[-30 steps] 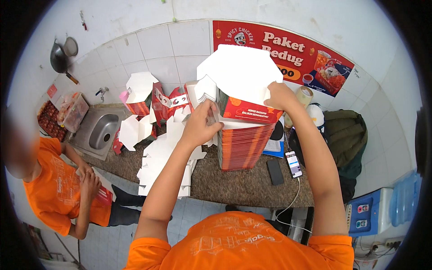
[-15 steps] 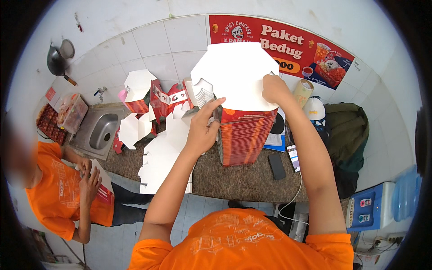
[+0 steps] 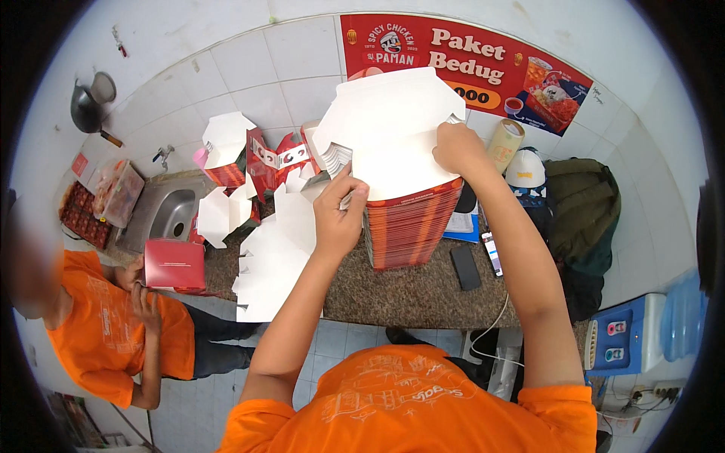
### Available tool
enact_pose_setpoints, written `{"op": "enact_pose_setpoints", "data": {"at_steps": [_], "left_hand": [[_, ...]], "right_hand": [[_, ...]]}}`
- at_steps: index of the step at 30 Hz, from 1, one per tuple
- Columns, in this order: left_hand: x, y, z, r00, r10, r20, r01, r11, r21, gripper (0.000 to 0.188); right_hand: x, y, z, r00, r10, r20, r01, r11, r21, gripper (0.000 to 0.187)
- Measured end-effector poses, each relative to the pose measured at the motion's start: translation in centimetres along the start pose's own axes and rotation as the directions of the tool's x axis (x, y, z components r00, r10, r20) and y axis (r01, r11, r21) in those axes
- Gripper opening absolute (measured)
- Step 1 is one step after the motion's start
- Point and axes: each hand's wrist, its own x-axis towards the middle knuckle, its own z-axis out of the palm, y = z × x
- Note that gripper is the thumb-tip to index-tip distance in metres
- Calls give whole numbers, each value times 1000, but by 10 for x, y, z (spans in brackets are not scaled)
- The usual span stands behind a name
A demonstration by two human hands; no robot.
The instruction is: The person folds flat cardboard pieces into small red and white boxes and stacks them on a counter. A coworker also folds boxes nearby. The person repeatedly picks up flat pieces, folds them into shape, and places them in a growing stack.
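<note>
Light is bright and even, and wall tiles [image 3: 236, 64] bow toward blackened edges.

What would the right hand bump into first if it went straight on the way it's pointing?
Probably the white flap atop the carton stack: the right hand seems to be against its right side, though depth is unclear in one view.

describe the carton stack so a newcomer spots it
Find the speckled counter below the red poster. The stack stands there, left hand and right hand at its edges. Unlike the boxes to its left, it rises tall, striped red and orange.
</note>
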Motion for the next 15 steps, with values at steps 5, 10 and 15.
{"op": "enact_pose_setpoints", "data": {"at_steps": [5, 10, 15], "left_hand": [[3, 16, 8, 991, 7, -136, -15, 998, -54, 36], [-28, -15, -12, 946, -129, -299, 144, 989, 30, 46], [-171, -150, -41, 780, -463, -420, 607, 400, 687, 82]], "right_hand": [[-7, 0, 2, 999, 46, 22, -46, 999, 26, 35], [-11, 1, 9, 996, 93, 11, -94, 995, 38, 45], [-8, -2, -3, 999, 31, -7, -32, 999, -22, 55]]}}
